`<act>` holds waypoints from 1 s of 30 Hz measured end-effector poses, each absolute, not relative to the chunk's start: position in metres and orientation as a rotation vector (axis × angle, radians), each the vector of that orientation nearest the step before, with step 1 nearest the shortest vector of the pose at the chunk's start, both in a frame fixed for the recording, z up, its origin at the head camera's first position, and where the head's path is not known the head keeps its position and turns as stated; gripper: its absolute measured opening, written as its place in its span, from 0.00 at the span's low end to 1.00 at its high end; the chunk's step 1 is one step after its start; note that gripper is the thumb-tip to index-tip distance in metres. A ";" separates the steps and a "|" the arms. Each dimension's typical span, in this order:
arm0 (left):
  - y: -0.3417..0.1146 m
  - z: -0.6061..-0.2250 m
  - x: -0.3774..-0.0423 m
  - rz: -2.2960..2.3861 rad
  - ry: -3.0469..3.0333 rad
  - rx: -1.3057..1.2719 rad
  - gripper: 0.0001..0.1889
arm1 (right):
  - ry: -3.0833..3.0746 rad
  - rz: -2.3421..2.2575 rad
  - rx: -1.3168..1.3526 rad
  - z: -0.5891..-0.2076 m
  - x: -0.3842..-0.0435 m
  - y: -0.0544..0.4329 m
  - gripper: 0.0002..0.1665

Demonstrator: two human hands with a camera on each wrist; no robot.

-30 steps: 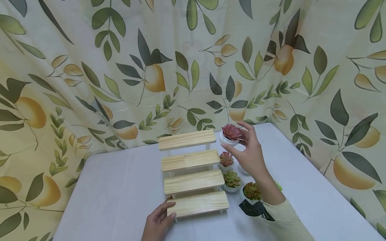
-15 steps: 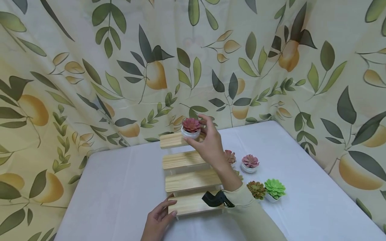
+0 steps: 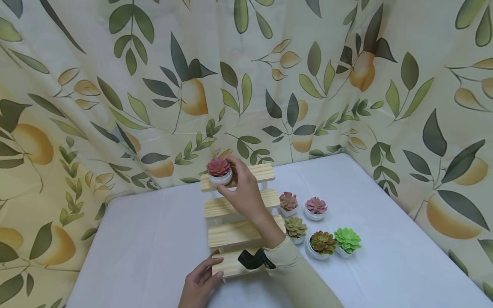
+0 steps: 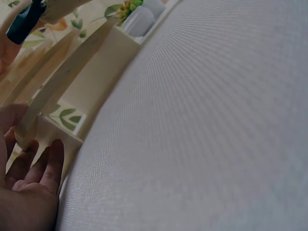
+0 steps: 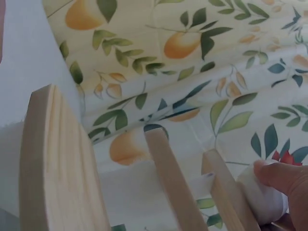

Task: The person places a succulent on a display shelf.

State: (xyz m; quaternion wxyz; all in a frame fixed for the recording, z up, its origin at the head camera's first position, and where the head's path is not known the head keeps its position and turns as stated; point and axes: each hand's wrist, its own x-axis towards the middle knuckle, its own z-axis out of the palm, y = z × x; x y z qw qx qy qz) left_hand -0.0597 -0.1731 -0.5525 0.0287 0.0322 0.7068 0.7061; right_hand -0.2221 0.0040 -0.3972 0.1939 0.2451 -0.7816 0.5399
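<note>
A tiered wooden stand (image 3: 225, 234) with several pale steps and white supports stands mid-table. My left hand (image 3: 200, 280) grips the left end of its lowest step. In the left wrist view, the thumb and fingers of that hand (image 4: 36, 178) lie around the board's end. My right hand (image 3: 246, 192) pinches a white round pot with a red succulent (image 3: 219, 167) at the left end of the top step. The right wrist view has the pot (image 5: 262, 195) close beside the top board (image 5: 228, 190); whether it bears on the wood I cannot tell.
Right of the stand are several potted succulents: a reddish one (image 3: 288, 202), a pink one (image 3: 316, 206), a dull green one (image 3: 295, 228), a brown-green one (image 3: 322, 243) and a bright green one (image 3: 348, 240). A leaf-print curtain (image 3: 246, 85) hangs behind the white table (image 3: 146, 248).
My right hand has carried the red succulent from the stand's right side leftward to the left end of the top step. My left hand keeps its hold on the lowest step.
</note>
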 end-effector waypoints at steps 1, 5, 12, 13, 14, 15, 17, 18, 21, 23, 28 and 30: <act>-0.173 -0.553 -0.059 2.185 2.176 0.101 0.21 | -2.195 1.511 0.687 -0.397 -0.222 0.004 0.44; -0.173 -0.555 -0.059 2.190 2.182 0.124 0.21 | -2.207 1.464 0.673 -0.397 -0.220 0.003 0.44; -0.172 -0.554 -0.059 2.190 2.200 0.156 0.20 | -2.239 1.372 0.652 -0.399 -0.220 0.004 0.50; -0.172 -0.553 -0.059 2.189 2.205 0.161 0.20 | -2.242 1.377 0.655 -0.399 -0.219 0.004 0.53; -0.172 -0.553 -0.059 2.193 2.207 0.167 0.19 | -2.240 1.384 0.664 -0.399 -0.219 0.004 0.55; -0.172 -0.552 -0.058 2.192 2.209 0.170 0.19 | -2.230 1.401 0.680 -0.400 -0.218 0.005 0.57; -0.172 -0.551 -0.057 2.175 2.232 0.171 0.19 | -2.188 1.447 0.720 -0.401 -0.215 0.007 0.59; -0.173 -0.551 -0.056 2.170 2.241 0.167 0.19 | -2.168 1.463 0.735 -0.402 -0.212 0.010 0.59; -0.173 -0.549 -0.057 2.141 2.280 0.145 0.19 | -2.090 1.490 0.783 -0.405 -0.204 0.023 0.55; -0.172 -0.549 -0.056 2.136 2.282 0.126 0.19 | -2.060 1.476 0.794 -0.406 -0.197 0.038 0.53; -0.167 -0.550 -0.056 2.181 2.199 0.072 0.20 | -2.096 1.317 0.810 -0.414 -0.183 0.092 0.43; -0.165 -0.550 -0.056 2.190 2.174 0.049 0.20 | -2.161 1.213 0.784 -0.419 -0.176 0.117 0.36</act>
